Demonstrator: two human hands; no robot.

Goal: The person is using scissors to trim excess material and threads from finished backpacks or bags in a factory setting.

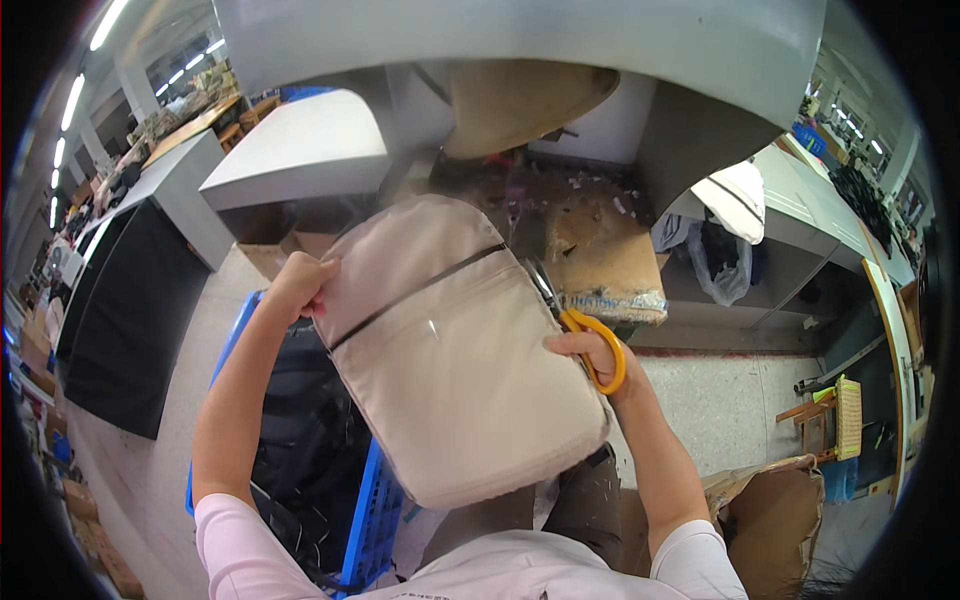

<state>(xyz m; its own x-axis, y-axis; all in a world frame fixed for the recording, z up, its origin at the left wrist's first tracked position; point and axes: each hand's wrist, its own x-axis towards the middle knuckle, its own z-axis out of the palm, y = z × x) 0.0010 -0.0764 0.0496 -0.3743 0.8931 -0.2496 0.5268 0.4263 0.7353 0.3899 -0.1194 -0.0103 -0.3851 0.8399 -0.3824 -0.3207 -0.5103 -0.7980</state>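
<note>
A beige fabric bag panel (470, 400) with rounded top corners and a dark zipper strip across its upper part is held up over my lap. My left hand (298, 285) pinches its left edge near the strip. At the opposite edge, my right hand (594, 358) holds a pair of scissors (610, 345) with yellow handles, its thumb lying on the panel. The dark blades point up and away along the panel's right side; whether they are spread is hard to see.
At my left stands a blue plastic crate (365, 525) of black goods. A grey worktable (520, 35) spans the front, with a worn cardboard box (605, 255) beneath. Another open carton (765, 525) sits lower right, near a small wooden stool (835, 420). A pale fabric piece (738, 198) hangs off the right bench.
</note>
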